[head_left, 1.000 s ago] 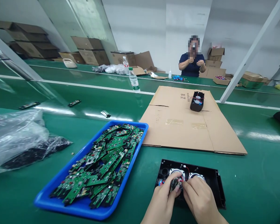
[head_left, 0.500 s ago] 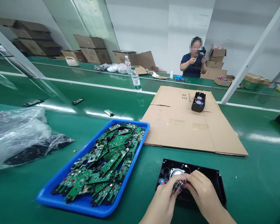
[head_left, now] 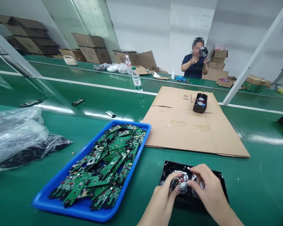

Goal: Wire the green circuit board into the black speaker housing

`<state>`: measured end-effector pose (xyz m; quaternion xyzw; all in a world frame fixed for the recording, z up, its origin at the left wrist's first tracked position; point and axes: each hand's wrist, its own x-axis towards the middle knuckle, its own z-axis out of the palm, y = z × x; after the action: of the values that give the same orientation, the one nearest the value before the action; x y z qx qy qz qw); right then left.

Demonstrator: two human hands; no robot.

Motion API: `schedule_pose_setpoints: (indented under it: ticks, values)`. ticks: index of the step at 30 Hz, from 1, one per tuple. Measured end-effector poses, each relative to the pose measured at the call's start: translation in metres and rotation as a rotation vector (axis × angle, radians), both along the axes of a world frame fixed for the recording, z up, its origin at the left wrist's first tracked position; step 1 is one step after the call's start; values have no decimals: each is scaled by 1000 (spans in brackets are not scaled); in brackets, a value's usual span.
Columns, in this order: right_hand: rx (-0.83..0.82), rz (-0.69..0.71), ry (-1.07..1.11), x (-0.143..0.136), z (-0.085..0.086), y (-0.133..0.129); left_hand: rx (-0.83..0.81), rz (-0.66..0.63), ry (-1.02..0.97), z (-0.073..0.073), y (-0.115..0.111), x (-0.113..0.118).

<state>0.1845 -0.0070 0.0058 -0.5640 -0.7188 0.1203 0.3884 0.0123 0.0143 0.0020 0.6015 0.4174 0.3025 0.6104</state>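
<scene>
A black speaker housing (head_left: 166, 168) lies on the green table with its inside facing up. Two round speakers show in it, the left speaker (head_left: 184, 187) and the right speaker (head_left: 195, 188), both partly covered by my hands. My left hand (head_left: 165, 191) is closed on a small circuit board (head_left: 173, 184), held edge-on above the left speaker, with red and black wires at its end. My right hand (head_left: 208, 185) hovers over the right speaker, thumb and index finger apart. Its index fingertip is close to a small white connector (head_left: 188, 168); whether they touch is unclear.
A blue tray (head_left: 122, 197) heaped with green circuit boards stands left. Beyond the housing lies a cardboard sheet (head_left: 179, 135) bearing another black housing (head_left: 200, 106). A plastic bag (head_left: 19, 138), loose boards and a water bottle (head_left: 137, 81) are farther off. A co-worker (head_left: 194, 67) sits opposite.
My hands have moved apart. The right one has let go of the wires by the board and shifted right, its fingers opening. The left keeps the board, and more of both speakers shows.
</scene>
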Motion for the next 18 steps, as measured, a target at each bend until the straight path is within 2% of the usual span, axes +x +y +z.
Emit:
schedule_pose_setpoints:
  ticks: [2,6,9,12,15,18]
  values:
    - [-97,-23,69,6,5,6,-35,13,44,0,2,-3]
    - [-335,101,142,15,12,10,-108,16,53,1,4,-2]
    - [-392,129,197,14,12,0,-62,37,97,3,3,3]
    - [-260,150,176,5,6,-12,-21,18,115,5,2,7]
    - [-8,108,-6,-6,-1,-18,-13,2,104,4,1,11]
    - [139,33,-151,-13,-6,-18,-30,-2,96,3,0,13]
